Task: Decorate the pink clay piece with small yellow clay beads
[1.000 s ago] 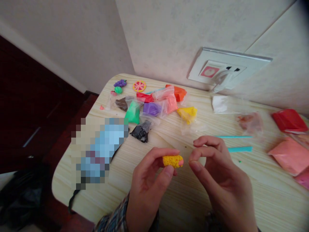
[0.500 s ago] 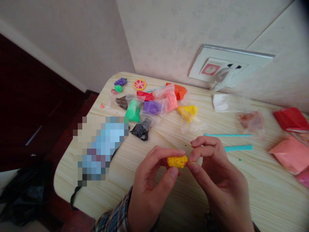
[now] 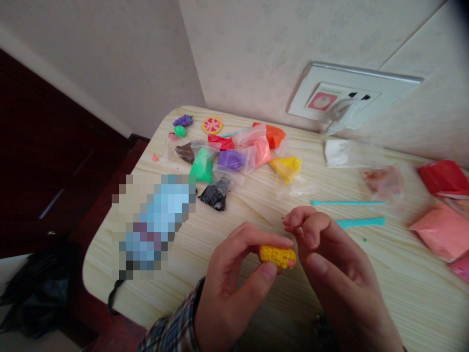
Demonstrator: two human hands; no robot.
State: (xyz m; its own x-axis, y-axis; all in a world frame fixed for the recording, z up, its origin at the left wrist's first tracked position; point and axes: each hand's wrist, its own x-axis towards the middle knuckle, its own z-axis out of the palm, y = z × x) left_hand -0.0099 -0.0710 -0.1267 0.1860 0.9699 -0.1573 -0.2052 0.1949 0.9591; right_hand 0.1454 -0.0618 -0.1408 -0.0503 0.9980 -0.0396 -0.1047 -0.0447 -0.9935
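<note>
Between the thumb and fingers of my left hand (image 3: 238,278) is a small yellow clay corn cob (image 3: 277,256), bumpy all over, with a pinkish patch at its right end. Just right of that end, my right hand (image 3: 330,264) is apart from the cob, its thumb away from its bent fingers and nothing visible between them. Behind my right hand lie a thin turquoise stick (image 3: 348,203) and a flat turquoise modelling tool (image 3: 366,222), the latter partly covered by the hand.
Bags of clay, among them green (image 3: 202,166), purple (image 3: 231,160), black (image 3: 215,194) and yellow (image 3: 287,168), lie across the table. Clay grapes (image 3: 182,121) and a round clay slice (image 3: 212,125) sit at the back left. Pink bags (image 3: 441,232) lie right; a socket (image 3: 355,98) is on the wall.
My right hand has let go of the cob's right end, and its thumb and fingers have spread. The cob in my left hand has shifted slightly right and down.
</note>
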